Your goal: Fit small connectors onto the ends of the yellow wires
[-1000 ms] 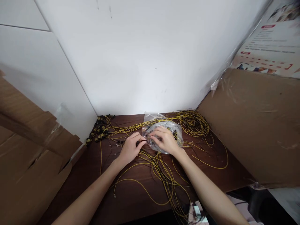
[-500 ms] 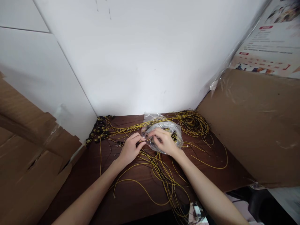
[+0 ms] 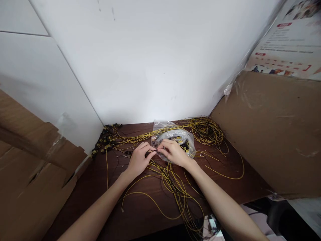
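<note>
My left hand [image 3: 139, 158] and my right hand [image 3: 173, 152] meet fingertip to fingertip over the middle of a dark wooden table [image 3: 140, 207]. Both pinch a small part at the end of a thin yellow wire [image 3: 150, 152]; I cannot make out the part itself. Just behind my right hand lies a clear plastic bag [image 3: 181, 140] with small black and yellow pieces inside. A tangle of yellow wires [image 3: 175, 187] runs from under my hands toward the near edge.
A cluster of black connectors on yellow wires [image 3: 105, 142] lies at the back left. A coil of yellow wire [image 3: 208, 130] sits at the back right. Cardboard sheets [image 3: 276, 134] stand on the right and cardboard [image 3: 30, 167] on the left; a white wall is behind.
My right hand's fingers have drawn slightly left and closer to the left fingertips. The view has shifted a little; the wires and bag have not moved.
</note>
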The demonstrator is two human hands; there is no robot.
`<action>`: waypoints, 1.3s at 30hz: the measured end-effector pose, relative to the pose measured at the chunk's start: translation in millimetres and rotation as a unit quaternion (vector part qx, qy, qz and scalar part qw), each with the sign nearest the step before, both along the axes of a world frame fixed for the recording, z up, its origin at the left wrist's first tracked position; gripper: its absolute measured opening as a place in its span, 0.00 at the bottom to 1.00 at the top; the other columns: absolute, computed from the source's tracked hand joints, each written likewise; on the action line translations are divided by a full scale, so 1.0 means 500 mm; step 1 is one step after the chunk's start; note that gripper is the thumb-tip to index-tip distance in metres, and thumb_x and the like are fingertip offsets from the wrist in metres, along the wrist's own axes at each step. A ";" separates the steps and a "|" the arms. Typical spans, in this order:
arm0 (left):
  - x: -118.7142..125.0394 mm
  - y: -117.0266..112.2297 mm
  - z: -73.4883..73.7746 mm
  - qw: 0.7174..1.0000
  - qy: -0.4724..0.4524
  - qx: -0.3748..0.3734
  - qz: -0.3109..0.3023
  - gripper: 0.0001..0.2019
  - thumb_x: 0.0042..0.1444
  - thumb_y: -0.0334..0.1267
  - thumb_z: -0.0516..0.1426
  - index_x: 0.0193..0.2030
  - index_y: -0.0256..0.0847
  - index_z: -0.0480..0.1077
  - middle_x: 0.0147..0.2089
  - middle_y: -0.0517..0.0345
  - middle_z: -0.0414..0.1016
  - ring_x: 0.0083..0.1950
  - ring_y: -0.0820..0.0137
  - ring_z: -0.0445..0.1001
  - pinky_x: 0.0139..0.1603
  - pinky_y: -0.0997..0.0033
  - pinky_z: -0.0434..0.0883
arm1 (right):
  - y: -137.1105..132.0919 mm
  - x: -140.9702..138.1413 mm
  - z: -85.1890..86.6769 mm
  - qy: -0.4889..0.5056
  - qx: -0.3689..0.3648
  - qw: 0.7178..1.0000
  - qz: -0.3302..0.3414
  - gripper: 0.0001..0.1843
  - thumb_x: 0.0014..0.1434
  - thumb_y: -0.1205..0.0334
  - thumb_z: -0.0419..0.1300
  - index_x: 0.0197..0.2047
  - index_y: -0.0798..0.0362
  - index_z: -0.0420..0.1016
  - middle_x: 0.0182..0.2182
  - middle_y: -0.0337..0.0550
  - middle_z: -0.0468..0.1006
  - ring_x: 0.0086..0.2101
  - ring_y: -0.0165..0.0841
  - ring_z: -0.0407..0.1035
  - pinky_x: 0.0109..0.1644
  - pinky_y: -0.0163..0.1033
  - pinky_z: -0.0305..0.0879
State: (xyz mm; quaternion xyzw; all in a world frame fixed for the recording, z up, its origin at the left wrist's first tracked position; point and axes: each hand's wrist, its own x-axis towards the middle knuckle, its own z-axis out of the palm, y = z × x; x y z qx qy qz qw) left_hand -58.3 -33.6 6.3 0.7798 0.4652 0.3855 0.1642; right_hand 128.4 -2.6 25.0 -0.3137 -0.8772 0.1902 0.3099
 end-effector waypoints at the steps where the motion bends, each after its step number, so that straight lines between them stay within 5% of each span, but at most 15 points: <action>1: 0.000 0.000 0.000 1.000 0.000 -0.001 0.000 0.07 0.57 0.36 0.54 0.35 0.39 0.72 0.34 0.56 0.70 0.39 0.69 0.68 0.37 0.71 0.65 | 0.002 0.003 0.002 -0.001 0.001 1.000 -0.003 0.05 0.59 0.67 0.54 0.33 0.55 0.70 0.31 0.41 0.71 0.32 0.30 0.65 0.37 0.34 0.59; 39: -0.006 -0.003 0.001 1.000 0.004 -0.009 -0.018 0.08 0.58 0.38 0.53 0.35 0.39 0.72 0.34 0.55 0.68 0.39 0.69 0.67 0.39 0.70 0.64 | -0.013 -0.005 0.006 -0.041 0.016 0.999 -0.026 0.03 0.57 0.65 0.57 0.33 0.53 0.72 0.29 0.38 0.73 0.29 0.28 0.65 0.33 0.32 0.55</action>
